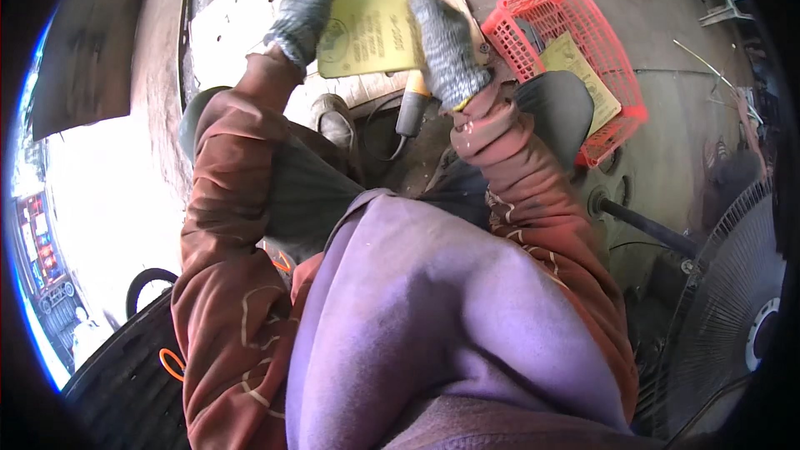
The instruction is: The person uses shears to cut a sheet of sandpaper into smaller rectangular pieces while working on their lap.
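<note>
Both hands wear grey knitted gloves. Between them is a yellow sheet of sandpaper (371, 21) with its printed back facing up. My left hand (307, 17) is closed on the sheet's left edge, its fingers stretching toward the far side. Along the right edge, my right hand (448, 48) grips the same sheet. The far end of the sheet runs out of the picture. Below its near edge lies a corded power tool (412, 110) with a yellow and grey body, partly hidden by the sheet.
A red plastic basket (575, 0) stands to the right, holding another yellow sheet (583, 75) and a dark item. A pale board (229, 33) lies under my hands. At the lower right is a large fan (721, 308). A dark panel (92, 42) is at the far left.
</note>
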`<state>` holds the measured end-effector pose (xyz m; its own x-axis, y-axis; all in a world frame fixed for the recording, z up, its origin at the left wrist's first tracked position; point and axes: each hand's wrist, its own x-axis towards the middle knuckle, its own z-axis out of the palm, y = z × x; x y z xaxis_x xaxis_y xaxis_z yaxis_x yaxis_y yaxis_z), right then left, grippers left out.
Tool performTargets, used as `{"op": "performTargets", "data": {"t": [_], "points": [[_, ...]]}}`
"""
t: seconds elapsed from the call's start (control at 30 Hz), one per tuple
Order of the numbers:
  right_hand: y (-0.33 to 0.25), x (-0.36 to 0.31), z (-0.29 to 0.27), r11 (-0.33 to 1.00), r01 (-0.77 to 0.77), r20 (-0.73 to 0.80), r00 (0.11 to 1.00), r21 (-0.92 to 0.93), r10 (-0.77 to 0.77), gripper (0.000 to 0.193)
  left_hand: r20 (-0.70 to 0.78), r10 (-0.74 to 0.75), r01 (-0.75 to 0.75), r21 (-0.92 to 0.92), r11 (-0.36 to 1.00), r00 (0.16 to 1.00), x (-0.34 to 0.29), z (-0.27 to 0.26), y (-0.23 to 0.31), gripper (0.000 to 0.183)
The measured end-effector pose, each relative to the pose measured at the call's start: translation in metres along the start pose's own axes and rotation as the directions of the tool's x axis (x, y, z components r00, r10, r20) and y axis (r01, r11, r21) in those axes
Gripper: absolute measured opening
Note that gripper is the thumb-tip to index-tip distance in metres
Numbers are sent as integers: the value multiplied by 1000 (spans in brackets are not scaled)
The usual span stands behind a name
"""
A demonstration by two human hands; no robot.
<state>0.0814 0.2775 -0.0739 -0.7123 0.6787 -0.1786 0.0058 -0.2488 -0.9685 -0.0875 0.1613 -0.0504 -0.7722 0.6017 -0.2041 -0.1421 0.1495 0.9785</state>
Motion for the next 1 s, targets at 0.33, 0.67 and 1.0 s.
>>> {"op": "performTargets", "data": {"t": [0.33, 0.67, 1.0], "points": [[-2, -41, -2, 993, 98, 154, 984, -59, -88, 57, 13, 20, -20, -35, 999, 1000, -3, -9, 15, 40], [-10, -2, -25, 994, 89, -14, 996, 65, -88, 35, 186, -57, 20, 199, 980, 981, -37, 10, 27, 35], [-25, 4, -26, 965, 91, -204, 978, 246, -40, 40, 314, -78, -18, 292, 956, 946, -48, 17, 26, 36]]}}
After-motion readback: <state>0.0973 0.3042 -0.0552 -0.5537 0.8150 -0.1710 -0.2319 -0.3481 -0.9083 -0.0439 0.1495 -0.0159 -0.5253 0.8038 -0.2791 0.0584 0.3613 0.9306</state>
